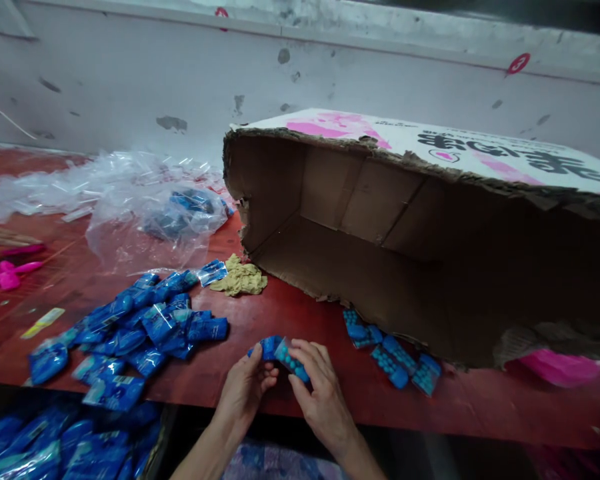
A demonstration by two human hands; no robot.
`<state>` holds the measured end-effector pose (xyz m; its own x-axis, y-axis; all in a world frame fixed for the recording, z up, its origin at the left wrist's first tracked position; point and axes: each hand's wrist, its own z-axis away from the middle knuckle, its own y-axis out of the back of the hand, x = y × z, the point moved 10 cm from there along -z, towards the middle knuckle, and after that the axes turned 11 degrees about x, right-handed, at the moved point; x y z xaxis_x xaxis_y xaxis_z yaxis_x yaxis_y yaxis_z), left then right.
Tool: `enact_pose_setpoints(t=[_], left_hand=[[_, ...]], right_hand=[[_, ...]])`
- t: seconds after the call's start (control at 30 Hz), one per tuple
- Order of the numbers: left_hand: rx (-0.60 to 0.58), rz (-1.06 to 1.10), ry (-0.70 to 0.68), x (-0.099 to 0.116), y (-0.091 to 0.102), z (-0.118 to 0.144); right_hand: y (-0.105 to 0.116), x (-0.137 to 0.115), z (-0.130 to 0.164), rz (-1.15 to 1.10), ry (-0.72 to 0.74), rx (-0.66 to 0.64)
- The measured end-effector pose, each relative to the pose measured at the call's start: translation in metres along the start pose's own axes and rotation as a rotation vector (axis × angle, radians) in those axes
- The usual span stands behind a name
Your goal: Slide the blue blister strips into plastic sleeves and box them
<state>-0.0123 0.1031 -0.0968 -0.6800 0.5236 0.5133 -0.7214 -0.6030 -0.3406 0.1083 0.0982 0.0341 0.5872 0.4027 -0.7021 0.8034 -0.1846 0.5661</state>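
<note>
Near the front edge of the table, my left hand (244, 388) pinches a shiny blue packet (269, 347) between thumb and fingers. My right hand (324, 390) is closed on a small clear pack of blue balls (289, 357), its fingers partly covering it. The packet and the pack meet between my hands; whether they are joined I cannot tell. Several similar packs of blue balls (390, 366) lie to the right, by the carton's torn edge. A loose heap of blue packets (153, 327) lies to the left.
An open cardboard carton (350, 193) with ragged edges lies on its side across the red table (290, 293). Behind the heap are clear plastic bags (125, 227) and a yellowish lump (243, 277). More blue packets (80, 443) fill a container below the table edge.
</note>
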Motion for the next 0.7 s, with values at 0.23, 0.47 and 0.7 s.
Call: enact_pose_setpoints(t=[0.23,0.47,0.7], left_hand=[[-0.142,-0.028,-0.09,0.012,-0.006,0.005],[-0.156,-0.021,-0.172,0.022,-0.006,0.011],[-0.11,-0.013,-0.192,0.024,-0.004,0.009]], right_hand=[[-0.002,0.002,0.0,-0.022,-0.023,-0.074],[-0.003,0.002,0.001,-0.057,-0.078,-0.073],[-0.003,0.008,0.0,-0.151,-0.189,-0.068]])
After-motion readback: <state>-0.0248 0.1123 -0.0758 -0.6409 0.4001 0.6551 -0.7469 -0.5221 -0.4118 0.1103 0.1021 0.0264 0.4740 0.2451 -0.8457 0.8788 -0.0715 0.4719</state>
